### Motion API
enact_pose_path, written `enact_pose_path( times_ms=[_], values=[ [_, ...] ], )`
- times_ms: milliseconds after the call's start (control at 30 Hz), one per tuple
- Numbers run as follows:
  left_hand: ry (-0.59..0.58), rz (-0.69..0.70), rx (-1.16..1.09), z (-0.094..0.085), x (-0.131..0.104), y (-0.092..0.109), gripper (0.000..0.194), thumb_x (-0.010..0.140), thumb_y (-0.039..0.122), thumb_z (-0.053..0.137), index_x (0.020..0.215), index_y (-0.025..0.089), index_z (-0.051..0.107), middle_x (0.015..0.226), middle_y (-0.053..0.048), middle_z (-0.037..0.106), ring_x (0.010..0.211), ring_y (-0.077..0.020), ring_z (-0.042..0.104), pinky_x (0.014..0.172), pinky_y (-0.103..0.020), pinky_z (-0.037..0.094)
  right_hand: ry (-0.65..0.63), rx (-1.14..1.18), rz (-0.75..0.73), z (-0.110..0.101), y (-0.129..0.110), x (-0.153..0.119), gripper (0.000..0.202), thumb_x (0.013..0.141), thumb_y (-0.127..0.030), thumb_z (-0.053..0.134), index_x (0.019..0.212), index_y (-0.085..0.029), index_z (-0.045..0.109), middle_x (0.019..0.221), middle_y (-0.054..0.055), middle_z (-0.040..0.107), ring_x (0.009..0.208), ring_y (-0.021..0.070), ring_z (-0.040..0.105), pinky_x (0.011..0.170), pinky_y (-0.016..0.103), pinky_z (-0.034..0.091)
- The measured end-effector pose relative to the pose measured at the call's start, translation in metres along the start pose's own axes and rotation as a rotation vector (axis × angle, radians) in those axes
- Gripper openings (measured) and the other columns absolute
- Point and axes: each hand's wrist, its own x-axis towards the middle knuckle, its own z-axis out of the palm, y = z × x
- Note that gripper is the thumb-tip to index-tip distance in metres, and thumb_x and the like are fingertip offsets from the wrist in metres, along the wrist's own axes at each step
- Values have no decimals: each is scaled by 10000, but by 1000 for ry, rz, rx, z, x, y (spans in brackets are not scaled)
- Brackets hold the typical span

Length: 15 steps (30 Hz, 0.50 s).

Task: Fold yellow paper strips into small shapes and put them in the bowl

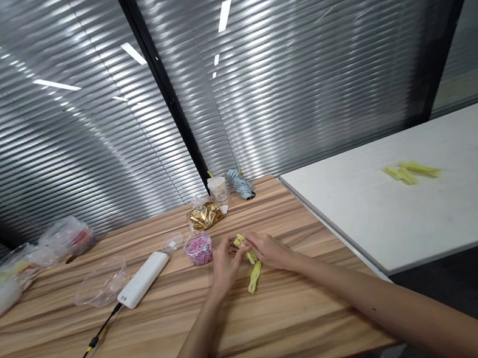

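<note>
My left hand (225, 265) and my right hand (268, 248) meet over a small bundle of yellow strips (253, 275) lying on the wooden table (255, 324). Both hands pinch the upper end of the bundle, whose lower end sticks out toward me between my wrists. A small clear cup of pink bits (199, 249) stands just left of my left hand.
A white power bank (142, 279) with a black cable lies to the left, beside a clear plastic bowl (101, 281). A gold packet (204, 215), a white cup (218, 189) and plastic bags (26, 259) sit farther back. More yellow strips (411, 171) rest on the white table (434, 212).
</note>
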Motion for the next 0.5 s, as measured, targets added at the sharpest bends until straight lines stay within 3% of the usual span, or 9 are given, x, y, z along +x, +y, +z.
enact_pose_path(
  times_ms=[133,300,500],
  values=[
    [-21,-4,-81,0,-1,4,246,752,337,521,909,147,528,799,-48,597,708,-162,597,553,-292,534,2,40,-9,1,0,0,274,901,-214,293,1115,-167,457,954,91,609,840,175,570,699,269,416],
    [28,103,72,-3,-1,3,207,751,326,529,855,151,569,821,-47,609,756,-157,584,642,-292,522,-1,89,8,3,-1,1,273,891,-204,307,1090,-173,493,954,80,616,821,170,571,702,268,416],
    [72,103,118,-3,0,-2,201,748,318,541,853,149,568,822,-48,611,734,-151,587,639,-280,510,-14,305,53,1,-8,5,273,897,-272,310,978,-169,550,902,50,620,800,149,560,712,252,415]
  ],
)
